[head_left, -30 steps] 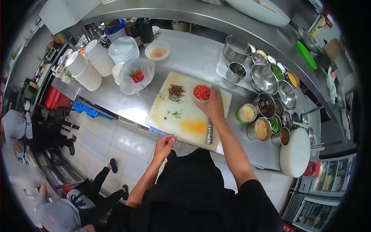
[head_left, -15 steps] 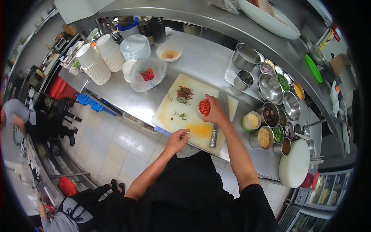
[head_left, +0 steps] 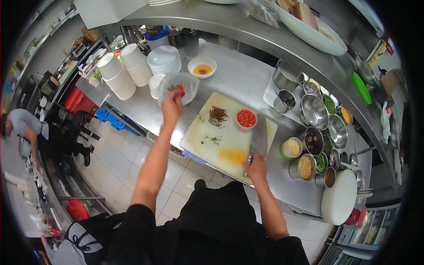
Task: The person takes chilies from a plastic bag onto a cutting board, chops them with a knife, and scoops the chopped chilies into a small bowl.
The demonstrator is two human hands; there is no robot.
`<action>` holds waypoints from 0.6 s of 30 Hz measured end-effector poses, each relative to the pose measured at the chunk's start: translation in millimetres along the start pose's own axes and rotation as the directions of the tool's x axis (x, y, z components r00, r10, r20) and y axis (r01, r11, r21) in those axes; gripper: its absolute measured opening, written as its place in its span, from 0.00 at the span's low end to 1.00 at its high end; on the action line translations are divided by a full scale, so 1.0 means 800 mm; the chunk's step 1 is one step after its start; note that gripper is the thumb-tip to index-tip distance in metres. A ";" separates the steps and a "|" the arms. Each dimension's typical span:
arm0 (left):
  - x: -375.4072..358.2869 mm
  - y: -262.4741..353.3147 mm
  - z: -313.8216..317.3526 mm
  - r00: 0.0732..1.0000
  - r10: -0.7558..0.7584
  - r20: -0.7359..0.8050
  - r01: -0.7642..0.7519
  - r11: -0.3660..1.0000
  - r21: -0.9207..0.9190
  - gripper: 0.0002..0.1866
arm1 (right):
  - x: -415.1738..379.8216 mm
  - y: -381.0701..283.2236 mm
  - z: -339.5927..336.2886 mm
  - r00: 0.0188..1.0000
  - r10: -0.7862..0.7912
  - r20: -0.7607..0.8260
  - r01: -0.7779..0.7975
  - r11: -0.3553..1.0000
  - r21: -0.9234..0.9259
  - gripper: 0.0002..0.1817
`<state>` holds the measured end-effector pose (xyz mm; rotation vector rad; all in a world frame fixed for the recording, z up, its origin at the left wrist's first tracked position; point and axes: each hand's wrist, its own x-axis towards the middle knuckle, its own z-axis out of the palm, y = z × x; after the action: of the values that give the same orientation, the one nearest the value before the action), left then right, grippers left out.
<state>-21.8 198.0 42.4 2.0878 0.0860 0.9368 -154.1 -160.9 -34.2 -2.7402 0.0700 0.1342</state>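
Note:
My left hand (head_left: 171,106) reaches to the near edge of a clear plastic bag (head_left: 191,84) with red chilies (head_left: 178,88) in it; its fingertips are blurred. My right hand (head_left: 256,168) is closed round the handle of a knife with a broad blade (head_left: 259,139), lying flat on the right of the cutting board (head_left: 201,143). A tub of chopped red chili (head_left: 246,119) stands on the board beside the blade. To its left lie a heap of chili stem ends and bits (head_left: 217,116) and some loose green stems (head_left: 213,140).
Stacked white tubs (head_left: 119,81), plates (head_left: 164,61) and a bowl of brown liquid (head_left: 202,67) stand at the back left. At right are metal pots (head_left: 304,168) of ingredients, steel bowls (head_left: 314,110) and a round white block (head_left: 339,197). A steel shelf (head_left: 212,17) runs above. Two people are at left.
My right hand has let go of the chopped chili tub, now on the board, and taken the knife handle. My left hand has moved from the board's front edge up to the bag.

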 end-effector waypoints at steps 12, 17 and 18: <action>0.123 -0.289 0.122 0.460 0.159 0.873 -0.820 0.454 0.349 0.14 | -0.032 0.016 0.083 0.980 0.183 -0.079 -0.144 0.925 0.352 0.35; 0.128 -0.248 0.110 0.415 0.237 0.878 -0.892 0.298 0.340 0.13 | -0.045 0.012 0.061 0.968 0.199 -0.152 -0.120 0.900 0.418 0.31; 0.131 -0.247 0.110 0.421 0.176 0.890 -0.881 0.315 0.354 0.13 | -0.044 0.013 0.067 0.968 0.168 -0.189 -0.081 0.914 0.397 0.29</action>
<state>160.0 307.9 -69.9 3.4007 -1.0052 0.2889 -194.5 -148.3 -83.7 -2.3415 0.3020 -0.1368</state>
